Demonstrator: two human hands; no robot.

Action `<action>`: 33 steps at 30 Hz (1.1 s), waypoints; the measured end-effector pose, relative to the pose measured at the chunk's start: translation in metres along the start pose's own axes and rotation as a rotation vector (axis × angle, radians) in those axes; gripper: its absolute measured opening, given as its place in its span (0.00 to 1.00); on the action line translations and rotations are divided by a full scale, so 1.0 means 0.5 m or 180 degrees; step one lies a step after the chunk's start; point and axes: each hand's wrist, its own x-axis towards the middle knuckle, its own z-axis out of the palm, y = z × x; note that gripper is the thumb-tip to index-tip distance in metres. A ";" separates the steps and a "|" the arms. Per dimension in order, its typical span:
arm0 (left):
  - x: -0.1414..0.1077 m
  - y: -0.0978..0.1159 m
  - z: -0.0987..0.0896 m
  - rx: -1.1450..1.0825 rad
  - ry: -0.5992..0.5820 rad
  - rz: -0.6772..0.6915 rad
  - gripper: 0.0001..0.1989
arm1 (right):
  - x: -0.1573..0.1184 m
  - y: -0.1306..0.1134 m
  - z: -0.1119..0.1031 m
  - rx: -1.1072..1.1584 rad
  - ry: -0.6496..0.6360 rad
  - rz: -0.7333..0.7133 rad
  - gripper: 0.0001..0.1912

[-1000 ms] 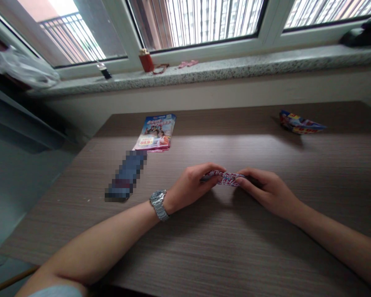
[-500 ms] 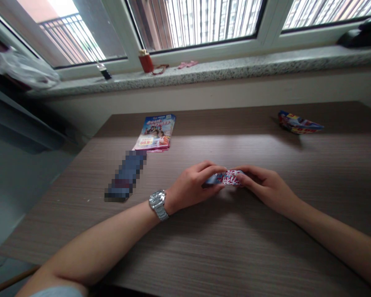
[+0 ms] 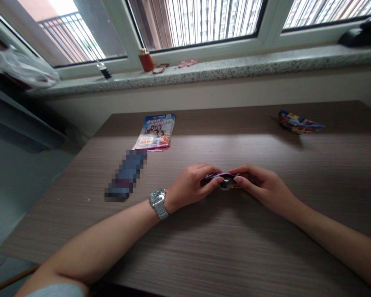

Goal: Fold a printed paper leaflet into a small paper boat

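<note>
A small folded piece of printed paper (image 3: 229, 182) is held low over the wooden table (image 3: 185, 255), between my two hands. My left hand (image 3: 193, 186), with a silver watch on the wrist, pinches its left part between thumb and fingers. The thumb and fingers of my right hand (image 3: 262, 185) close on its right end. A gap shows between the paper's layers near the thumbs. Much of the paper is hidden by my fingers.
A stack of printed leaflets (image 3: 156, 132) lies at the back left, with a blurred dark flat object (image 3: 125, 175) in front of it. A folded paper shape (image 3: 299, 123) stands at the back right. A red bottle (image 3: 146, 61) sits on the stone windowsill (image 3: 222, 71).
The folded paper has tilted, so its red and white printed face no longer shows and a gap between layers is visible. Both thumbs have shifted slightly.
</note>
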 end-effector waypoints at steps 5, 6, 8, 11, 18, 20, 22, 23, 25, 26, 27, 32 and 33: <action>-0.002 0.002 0.000 -0.0139 0.0005 0.0160 0.16 | 0.001 -0.011 -0.003 -0.0166 0.0105 -0.0011 0.15; -0.002 0.002 0.000 -0.0155 0.0005 0.0204 0.18 | 0.001 -0.011 -0.003 -0.0217 0.0118 -0.0016 0.15; -0.002 0.001 0.000 -0.0149 0.0011 0.0272 0.20 | 0.002 -0.011 -0.004 -0.0287 0.0137 -0.0015 0.15; -0.002 -0.002 0.001 -0.0112 0.0023 0.0281 0.18 | 0.003 -0.010 -0.003 -0.0358 0.0161 -0.0016 0.15; -0.001 -0.004 0.000 -0.0044 0.0100 0.0149 0.15 | 0.001 -0.009 -0.007 -0.0470 0.0128 -0.0089 0.16; -0.001 -0.003 0.000 -0.0049 0.0145 0.0123 0.14 | 0.000 -0.009 -0.007 -0.0384 0.0112 -0.0075 0.15; -0.002 -0.003 0.000 -0.0092 0.0187 0.0087 0.14 | 0.000 -0.007 -0.006 -0.0281 0.0124 -0.0055 0.15; -0.002 -0.003 0.001 -0.0122 0.0197 0.0056 0.14 | 0.000 -0.006 -0.005 -0.0242 0.0132 -0.0046 0.15; -0.003 -0.005 0.002 -0.0195 0.0200 -0.0014 0.14 | 0.000 -0.002 -0.003 -0.0202 0.0159 -0.0040 0.16; -0.003 -0.005 0.002 -0.0238 0.0200 -0.0040 0.15 | 0.000 0.001 -0.002 -0.0185 0.0131 -0.0023 0.16; -0.003 -0.006 0.002 -0.0278 0.0206 -0.0055 0.16 | 0.000 0.003 -0.002 -0.0155 0.0136 -0.0016 0.17; -0.002 -0.008 0.002 -0.0326 0.0364 0.0013 0.14 | -0.002 0.009 0.001 -0.0088 0.0264 -0.0126 0.16; -0.002 -0.009 0.002 -0.0353 0.0371 0.0040 0.12 | -0.002 0.009 0.001 -0.0102 0.0301 -0.0128 0.16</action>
